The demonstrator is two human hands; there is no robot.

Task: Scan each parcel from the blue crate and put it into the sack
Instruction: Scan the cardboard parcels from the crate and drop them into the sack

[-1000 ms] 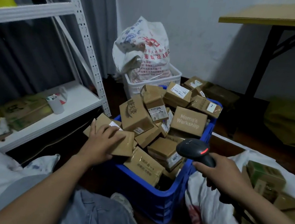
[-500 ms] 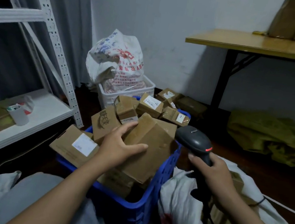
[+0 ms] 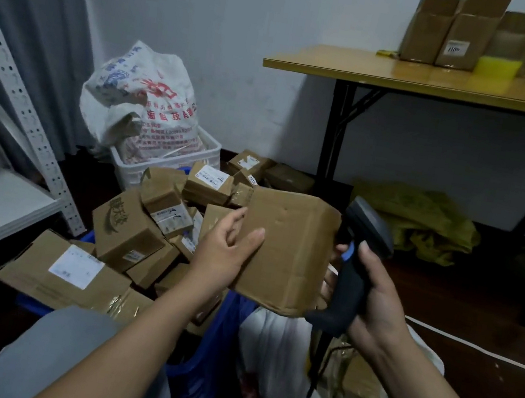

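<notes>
Parcel (image 3: 283, 254) lifted from blue crate (image 3: 204, 373) | left grip (image 3: 224, 255) clasping it | right grip (image 3: 372, 300) wrapped round scanner (image 3: 362, 247) | sack (image 3: 279, 358) below, table (image 3: 413, 76) behind

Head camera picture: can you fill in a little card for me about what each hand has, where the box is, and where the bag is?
left hand: grips the held parcel by its left edge
right hand: grips the black scanner, close beside that parcel
held parcel: plain brown side faces the camera, no label showing
blue crate: piled with other parcels, lower left
sack: white, open, below the scanner, boxes inside
</notes>
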